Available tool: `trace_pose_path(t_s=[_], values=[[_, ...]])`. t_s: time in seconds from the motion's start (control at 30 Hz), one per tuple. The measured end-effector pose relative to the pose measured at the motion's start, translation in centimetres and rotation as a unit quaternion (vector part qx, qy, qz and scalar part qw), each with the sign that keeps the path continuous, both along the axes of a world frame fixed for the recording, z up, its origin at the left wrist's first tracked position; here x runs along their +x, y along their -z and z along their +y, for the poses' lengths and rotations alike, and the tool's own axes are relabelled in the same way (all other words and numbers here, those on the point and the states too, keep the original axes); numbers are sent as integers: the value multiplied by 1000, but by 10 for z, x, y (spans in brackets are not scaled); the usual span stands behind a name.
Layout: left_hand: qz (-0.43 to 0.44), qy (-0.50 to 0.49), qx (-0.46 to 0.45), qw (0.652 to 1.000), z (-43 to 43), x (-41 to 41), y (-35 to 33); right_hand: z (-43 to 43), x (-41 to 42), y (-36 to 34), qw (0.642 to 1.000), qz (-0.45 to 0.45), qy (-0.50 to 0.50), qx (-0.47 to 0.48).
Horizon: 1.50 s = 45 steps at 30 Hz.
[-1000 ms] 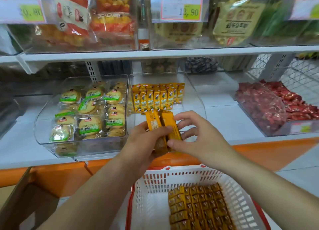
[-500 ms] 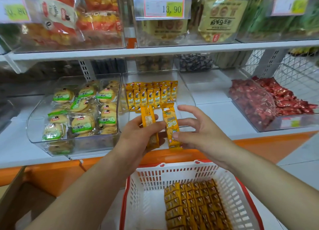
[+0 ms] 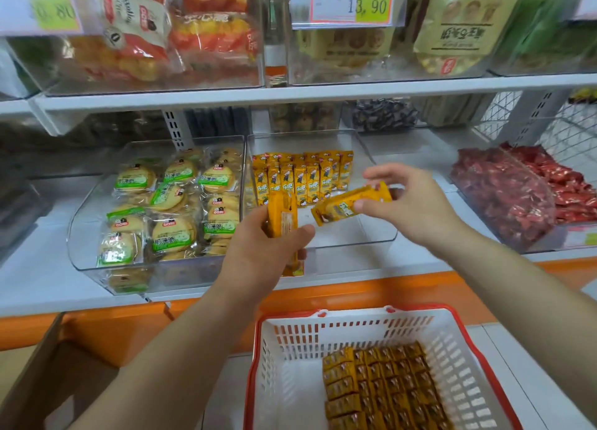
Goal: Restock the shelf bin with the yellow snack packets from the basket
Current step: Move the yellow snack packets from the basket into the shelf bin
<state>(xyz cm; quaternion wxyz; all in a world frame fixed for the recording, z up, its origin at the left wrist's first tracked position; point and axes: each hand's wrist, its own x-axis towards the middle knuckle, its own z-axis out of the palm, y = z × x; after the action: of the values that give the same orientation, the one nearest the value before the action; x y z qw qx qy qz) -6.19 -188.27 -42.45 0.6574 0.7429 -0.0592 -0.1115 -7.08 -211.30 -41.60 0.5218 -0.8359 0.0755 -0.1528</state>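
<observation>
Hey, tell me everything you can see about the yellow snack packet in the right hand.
The long, narrow yellow snack packet looks like glossy plastic film, with printing on its face and a dark brown patch at its lower left end. It hangs tilted, nearly level, right end higher, over the front of the clear plastic shelf bin. The right hand pinches its right half between thumb and fingers. It does not touch the upright yellow packet in the left hand.

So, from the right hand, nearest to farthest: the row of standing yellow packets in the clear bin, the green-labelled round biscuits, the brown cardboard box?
1. Row of standing yellow packets, just left of the right hand.
2. Green-labelled round biscuits, next bin leftwards.
3. Brown cardboard box, bottom left.
</observation>
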Motion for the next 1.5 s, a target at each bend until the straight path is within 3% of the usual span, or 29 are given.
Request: trace_pose_path(t_s=[0.17, 0.33, 0.47, 0.53, 0.73, 0.83, 0.9, 0.97, 1.03, 1.1, 1.2, 1.37, 1.5], values=[[-6, 9, 23, 1000, 9, 8, 2, -22, 79, -3, 973, 32, 7, -230], [1, 1, -1, 1000, 15, 16, 5, -38, 142, 3, 893, 89, 7, -441], [-3, -5, -4, 1000, 14, 22, 11, -35, 172, 6, 807, 124, 12, -578], [2, -2, -1, 1000, 12, 25, 13, -32, 182, 7, 775, 140, 6, -616], [33, 3, -14, 999, 1, 26, 14, -29, 193, 11, 758, 161, -17, -632], [53, -1, -35, 998, -5, 25, 13, -29, 175, 0, 808, 123, 6, -576], [55, 8, -34, 998, -11, 23, 14, -30, 151, -5, 868, 67, 5, -492], [52, 23, -25, 998, -17, 20, 15, -23, 114, -9, 951, 9, -8, -308], [61, 43, -22, 997, -24, 15, 17, -10, 68, -11, 993, 0, -63, -97], [81, 75, -32, 993, -31, 10, 17, 1, 24, -12, 992, 54, -116, 0], [74, 123, -38, 989, -40, -4, 16, 4, -22, -10, 982, 120, -140, 39], [-17, 144, 10, 989, -50, -29, 15, -10, -51, -7, 982, 117, -113, 94], [4, 121, 0, 993, -56, -41, 13, -28, -62, -7, 963, 76, -162, 200]])
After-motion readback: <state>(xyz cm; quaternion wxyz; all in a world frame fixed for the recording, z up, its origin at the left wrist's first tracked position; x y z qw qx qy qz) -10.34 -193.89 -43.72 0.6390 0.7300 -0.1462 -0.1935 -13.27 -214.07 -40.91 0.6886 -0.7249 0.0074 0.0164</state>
